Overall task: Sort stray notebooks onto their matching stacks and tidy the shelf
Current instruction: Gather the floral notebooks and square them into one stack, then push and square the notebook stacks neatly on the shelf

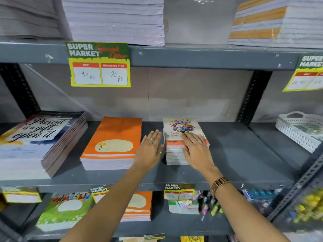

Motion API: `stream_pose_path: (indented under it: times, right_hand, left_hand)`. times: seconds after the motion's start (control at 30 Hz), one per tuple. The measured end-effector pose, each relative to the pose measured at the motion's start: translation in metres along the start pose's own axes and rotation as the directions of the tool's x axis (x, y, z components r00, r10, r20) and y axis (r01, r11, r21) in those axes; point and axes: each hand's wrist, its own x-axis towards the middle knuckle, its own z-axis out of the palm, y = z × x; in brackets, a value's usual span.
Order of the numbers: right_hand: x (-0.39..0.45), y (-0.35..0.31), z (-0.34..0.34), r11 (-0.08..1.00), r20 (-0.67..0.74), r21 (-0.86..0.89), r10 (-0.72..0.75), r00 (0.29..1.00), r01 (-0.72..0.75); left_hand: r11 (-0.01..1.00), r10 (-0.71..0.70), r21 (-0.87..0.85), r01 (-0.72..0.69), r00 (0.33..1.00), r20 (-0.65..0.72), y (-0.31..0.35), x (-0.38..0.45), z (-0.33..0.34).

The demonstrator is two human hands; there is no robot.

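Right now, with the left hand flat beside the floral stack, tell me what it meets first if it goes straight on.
Probably nothing near: the left hand points into the bare gap between stacks, towards the shelf's back panel; depth is unclear.

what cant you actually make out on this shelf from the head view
- Floral notebook stack: lower cover hidden under the right hand.
- Right price tag: cut off by the frame edge.
- Lower-shelf pens: blurred, brand unreadable.
- White basket: contents unclear, partly out of frame.
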Motion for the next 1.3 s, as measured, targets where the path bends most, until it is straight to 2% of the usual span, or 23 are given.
stream_pose_path:
  times: [0.13, 0.23, 0.4, 0.77, 0.93, 1.0, 1.07, 1.17, 1.3]
  right_hand:
    - [-0.004, 0.006, -0.005, 0.997, 0.001, -0.068, 0.031, 1.000, -0.031]
    - [-0.007, 0.011, -0.004, 0.994, 0.014, -0.095, 0.061, 0.998, -0.059]
    - [-0.009, 0.012, 0.001, 0.994, 0.016, -0.080, 0.077, 0.997, -0.075]
    - [-0.012, 0.009, 0.003, 0.991, -0.092, -0.107, 0.071, 0.993, -0.080]
    - [-0.010, 0.002, -0.002, 0.985, -0.031, -0.120, 0.118, 0.993, -0.121]
    - [-0.006, -0.006, -0.005, 0.979, -0.050, -0.144, 0.138, 0.989, -0.144]
    - [-0.003, -0.019, -0.007, 0.981, -0.062, -0.130, 0.135, 0.989, -0.142]
    - [0.005, -0.040, -0.006, 0.995, -0.044, -0.078, 0.055, 0.998, -0.058]
    - [0.018, -0.078, 0.001, 0.998, -0.021, -0.029, -0.062, 0.998, 0.061]
  left_hand:
    - [0.986, 0.142, 0.073, -0.147, 0.988, 0.067, 0.020, 0.008, 0.004]
    - [0.974, 0.192, 0.099, -0.205, 0.973, 0.125, 0.026, 0.014, 0.008]
    - [0.988, 0.152, -0.018, -0.151, 0.978, 0.144, 0.022, 0.019, 0.012]
    - [0.991, 0.130, -0.050, -0.124, 0.984, 0.122, 0.020, 0.020, 0.018]
    - [0.985, 0.162, -0.089, -0.149, 0.973, 0.164, 0.015, 0.016, 0.015]
    - [0.980, 0.199, -0.042, -0.194, 0.963, 0.183, 0.005, 0.013, 0.010]
    - [0.981, 0.170, 0.063, -0.186, 0.964, 0.204, -0.011, 0.007, 0.003]
    - [0.966, 0.126, 0.200, -0.166, 0.972, 0.198, -0.037, 0.000, -0.013]
    - [0.952, 0.092, 0.269, -0.146, 0.975, 0.202, -0.077, -0.015, -0.039]
